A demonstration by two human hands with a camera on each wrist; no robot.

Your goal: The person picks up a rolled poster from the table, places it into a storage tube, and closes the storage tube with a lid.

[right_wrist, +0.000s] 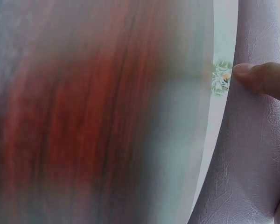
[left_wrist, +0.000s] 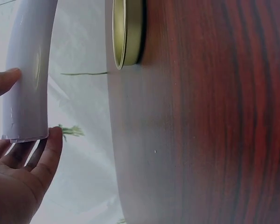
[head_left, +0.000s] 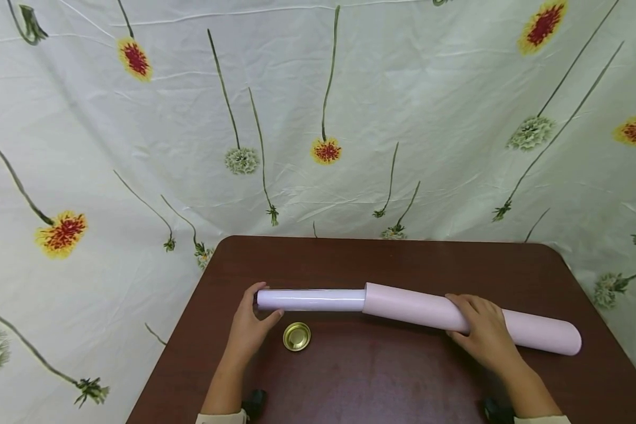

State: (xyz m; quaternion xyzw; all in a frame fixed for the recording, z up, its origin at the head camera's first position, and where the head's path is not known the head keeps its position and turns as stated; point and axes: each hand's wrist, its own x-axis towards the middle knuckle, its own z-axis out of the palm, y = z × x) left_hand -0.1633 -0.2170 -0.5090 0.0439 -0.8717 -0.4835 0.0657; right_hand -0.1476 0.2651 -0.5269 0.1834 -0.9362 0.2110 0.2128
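Note:
A rolled white paper [head_left: 311,300] lies partly inside a long pink tube [head_left: 403,303], sticking out of its left end. My left hand [head_left: 249,327] holds the paper roll's outer end. In the left wrist view the thumb [left_wrist: 9,81] presses the roll's side and the fingers curve about its end. My right hand [head_left: 482,330] grips the pink tube from above, right of its middle; its thumb [right_wrist: 254,78] lies along the tube in the right wrist view. The part of the roll inside the tube is hidden.
A round gold lid [head_left: 297,337], hollow side up, lies on the dark brown table [head_left: 371,377] just below the paper roll. Behind the table hangs a pale cloth [head_left: 297,118] printed with flowers.

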